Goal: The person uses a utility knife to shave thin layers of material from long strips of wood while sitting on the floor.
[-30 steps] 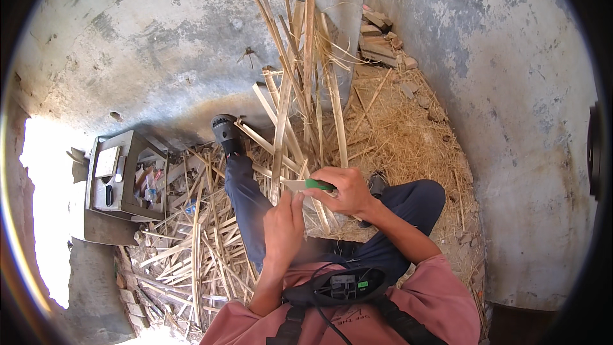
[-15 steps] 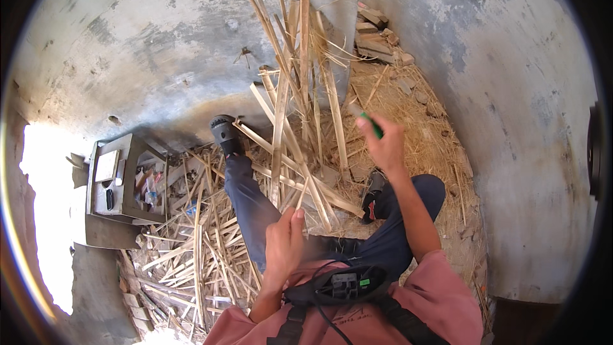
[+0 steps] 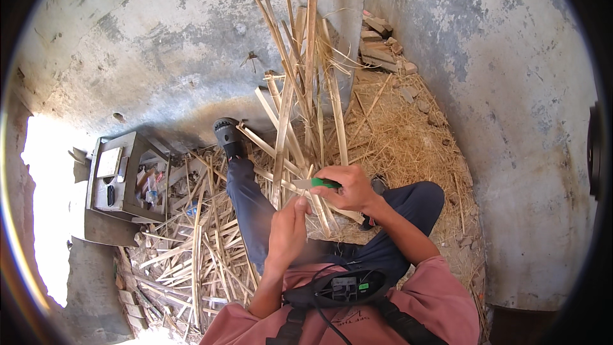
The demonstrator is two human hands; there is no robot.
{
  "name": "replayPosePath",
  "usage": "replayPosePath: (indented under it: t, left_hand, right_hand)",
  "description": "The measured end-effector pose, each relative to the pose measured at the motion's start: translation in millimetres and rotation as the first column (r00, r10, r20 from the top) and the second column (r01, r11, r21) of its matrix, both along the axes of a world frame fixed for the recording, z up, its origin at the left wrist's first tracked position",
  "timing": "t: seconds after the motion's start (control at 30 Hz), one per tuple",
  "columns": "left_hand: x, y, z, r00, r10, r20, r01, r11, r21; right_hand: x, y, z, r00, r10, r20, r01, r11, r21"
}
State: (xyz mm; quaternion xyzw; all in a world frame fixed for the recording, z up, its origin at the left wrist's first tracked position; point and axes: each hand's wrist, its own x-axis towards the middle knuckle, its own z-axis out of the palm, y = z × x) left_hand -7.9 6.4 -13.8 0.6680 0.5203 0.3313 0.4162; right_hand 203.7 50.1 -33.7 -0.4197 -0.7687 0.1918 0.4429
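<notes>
My right hand [image 3: 348, 188] grips a knife with a green handle [image 3: 325, 183], its short pale blade [image 3: 304, 184] pointing left, just above the fingertips of my left hand. My left hand [image 3: 287, 233] is closed on a thin bamboo strip [image 3: 310, 176] held upright in front of me, between my bent legs. Behind both hands, long split bamboo strips [image 3: 284, 102] lean on the wall and fan out from the floor. How much of the strip lies under my fingers is hidden.
At the left, a wooden cabinet [image 3: 137, 211] holds small items, beside a bright opening [image 3: 48, 198]. Loose strips [image 3: 191, 249] cover the floor at left, shavings [image 3: 421, 140] at right. Broken bricks [image 3: 383, 54] lie in the corner. Stained walls [image 3: 511, 121] enclose me; my shoe [image 3: 228, 134] rests near one.
My right hand with the knife swung up and right half a second ago and is now back down beside my left hand. My left hand has shifted slightly.
</notes>
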Motion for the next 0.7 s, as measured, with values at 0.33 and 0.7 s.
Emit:
replayPosePath:
  t: [0.33,0.7]
  left_hand:
    - [9.5,4.0,-5.4,0.998,0.049,-0.044,-0.046,0.997,0.058]
    - [2.3,6.9,-6.0,0.999,0.012,-0.034,-0.011,1.0,0.029]
  right_hand:
    - [-1.4,-0.6,-2.9,0.995,-0.091,0.048,0.088,0.994,0.061]
    - [0.9,1.5,0.4,0.983,-0.154,0.098,0.144,0.985,0.095]
